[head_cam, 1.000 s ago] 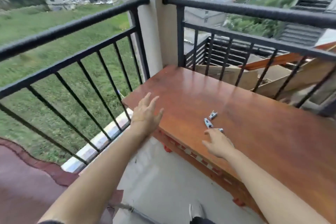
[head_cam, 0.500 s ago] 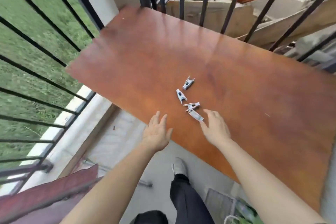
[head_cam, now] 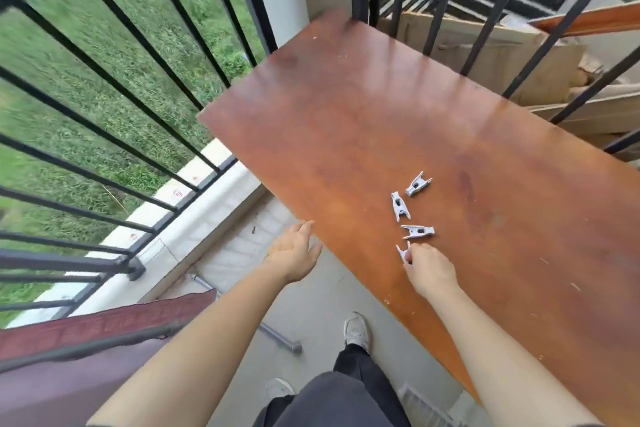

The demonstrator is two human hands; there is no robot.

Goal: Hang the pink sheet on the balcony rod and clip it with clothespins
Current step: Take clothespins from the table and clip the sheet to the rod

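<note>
The right hand [head_cam: 429, 270] pinches the nearest clothespin [head_cam: 402, 252] on the wooden table [head_cam: 346, 121]; three other clothespins [head_cam: 400, 206] lie just beyond it. The left hand [head_cam: 294, 253] is spread and empty. The pink sheet [head_cam: 104, 326] seems already draped over the rod [head_cam: 86, 348] at near left; the clipping is not yet done

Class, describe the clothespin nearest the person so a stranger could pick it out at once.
Find the reddish-brown table in the balcony corner, then the four pale clothespins lying near its front edge. The wanted clothespin is the one closest to that edge, the only one the right hand pinches.
</note>
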